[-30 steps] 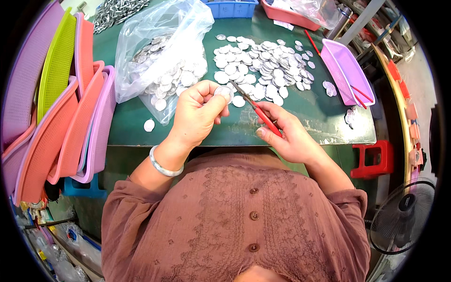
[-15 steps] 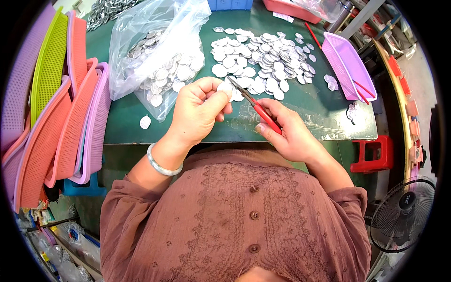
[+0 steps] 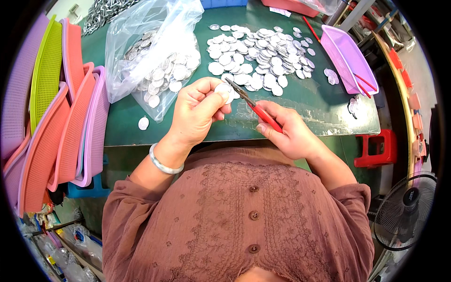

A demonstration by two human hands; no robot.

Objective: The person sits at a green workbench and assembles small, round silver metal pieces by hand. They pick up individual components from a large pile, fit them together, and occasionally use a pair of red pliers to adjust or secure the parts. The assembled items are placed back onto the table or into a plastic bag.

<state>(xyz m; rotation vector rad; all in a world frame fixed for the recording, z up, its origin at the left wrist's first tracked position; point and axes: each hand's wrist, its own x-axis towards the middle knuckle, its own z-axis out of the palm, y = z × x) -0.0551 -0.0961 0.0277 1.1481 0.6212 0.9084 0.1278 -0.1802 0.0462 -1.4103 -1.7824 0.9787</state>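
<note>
Between thumb and fingers, my left hand (image 3: 199,108) pinches a round silver medallion (image 3: 224,92) just above the table's near edge. My right hand (image 3: 286,127) is closed around the red handles of a pair of pliers (image 3: 263,114). The dark jaws of the pliers reach the upper rim of the medallion; whether they grip it I cannot tell. Behind my hands lies a wide heap of similar medallions (image 3: 270,54). More of them fill a clear plastic bag (image 3: 120,70) at the left. One loose medallion (image 3: 143,123) rests near the front left of the table.
Stacked mesh baskets (image 3: 77,127) in purple, orange and green stand at the left. A purple basket (image 3: 340,51) with red-handled tools sits at the right. Metal pieces (image 3: 105,14) lie at the far left. A red stool (image 3: 376,149) and a black fan (image 3: 405,211) are right of the green table (image 3: 188,134).
The view has shifted slightly. The medallion is turned a little and shows more of its face, with the plier jaws now at its upper rim.
</note>
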